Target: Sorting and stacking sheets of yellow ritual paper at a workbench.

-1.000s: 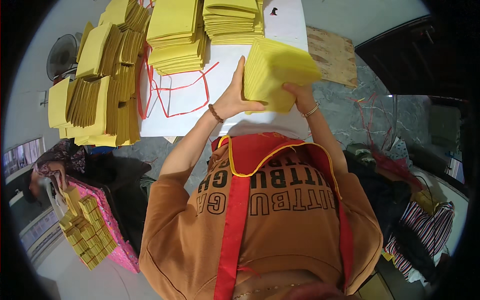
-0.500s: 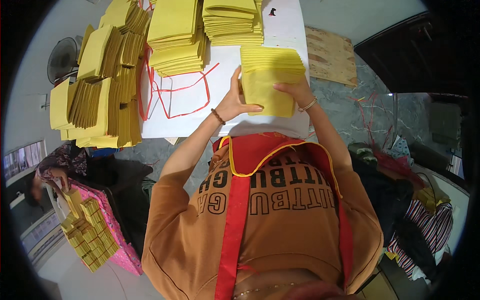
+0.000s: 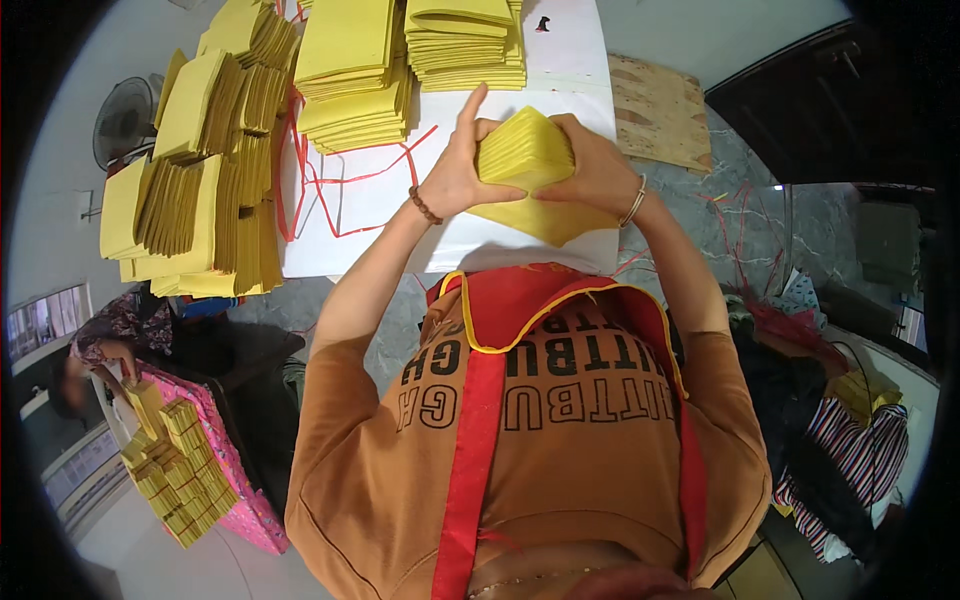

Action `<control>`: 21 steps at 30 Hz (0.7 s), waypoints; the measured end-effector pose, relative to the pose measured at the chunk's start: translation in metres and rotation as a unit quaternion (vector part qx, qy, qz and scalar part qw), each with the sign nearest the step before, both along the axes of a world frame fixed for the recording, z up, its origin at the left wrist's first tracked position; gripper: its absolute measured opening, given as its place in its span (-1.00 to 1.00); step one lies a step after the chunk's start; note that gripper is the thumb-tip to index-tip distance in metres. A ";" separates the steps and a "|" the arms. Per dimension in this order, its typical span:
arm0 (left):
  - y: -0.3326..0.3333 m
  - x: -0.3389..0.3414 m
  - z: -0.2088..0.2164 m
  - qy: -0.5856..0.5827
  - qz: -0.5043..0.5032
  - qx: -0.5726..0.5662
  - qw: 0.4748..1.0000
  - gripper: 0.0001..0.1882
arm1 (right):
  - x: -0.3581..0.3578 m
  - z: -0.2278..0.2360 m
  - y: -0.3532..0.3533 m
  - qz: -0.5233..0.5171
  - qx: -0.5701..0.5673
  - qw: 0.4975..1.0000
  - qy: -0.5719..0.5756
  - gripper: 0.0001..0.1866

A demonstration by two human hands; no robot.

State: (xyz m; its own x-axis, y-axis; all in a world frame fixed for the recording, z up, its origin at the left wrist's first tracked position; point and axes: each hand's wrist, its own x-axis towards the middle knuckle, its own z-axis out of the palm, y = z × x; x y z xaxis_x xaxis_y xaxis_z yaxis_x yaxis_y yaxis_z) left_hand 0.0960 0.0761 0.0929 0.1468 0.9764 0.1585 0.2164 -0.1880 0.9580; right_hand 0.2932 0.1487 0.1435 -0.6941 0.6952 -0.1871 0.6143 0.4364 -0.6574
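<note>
A bundle of yellow folded sheets [image 3: 522, 150] is gripped between my two hands at the table's near right part, its layered edges tilted up into a peak. My left hand [image 3: 455, 168] presses its left side, thumb across the near face and index finger pointing up and away. My right hand [image 3: 600, 172] closes round the right side, its thumb nearly meeting the left one. Below my thumbs, a flat yellow face [image 3: 550, 220] slopes toward the near table edge. Whether it belongs to the same bundle I cannot tell.
Stacks of yellow folded sheets [image 3: 345, 50] stand on the white table [image 3: 450, 245], more along its left side [image 3: 185, 210]. Red strapping [image 3: 415, 185] lies loose nearby. At lower left, another person's arm [image 3: 120, 355] reaches to small yellow bundles [image 3: 185, 470]. A plywood board [image 3: 660, 115] lies right.
My right hand has shifted from on top of the sheets to their right side. The bundle, flat with a fanned far edge before, is now squeezed and tilted between both hands.
</note>
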 end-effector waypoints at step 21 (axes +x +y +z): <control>0.001 -0.014 -0.024 -0.177 0.067 -0.042 0.981 0.20 | 0.029 -0.096 -0.008 -0.127 -0.097 0.918 0.364 0.05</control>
State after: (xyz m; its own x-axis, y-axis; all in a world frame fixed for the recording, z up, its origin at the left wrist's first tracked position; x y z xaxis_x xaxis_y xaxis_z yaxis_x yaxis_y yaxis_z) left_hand 0.0818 0.0775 0.0692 -0.0338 0.9950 0.0938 -0.1159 -0.0972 0.9885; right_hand 0.3219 0.1410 0.0475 -0.5040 0.8547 0.1247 0.0473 0.1715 -0.9841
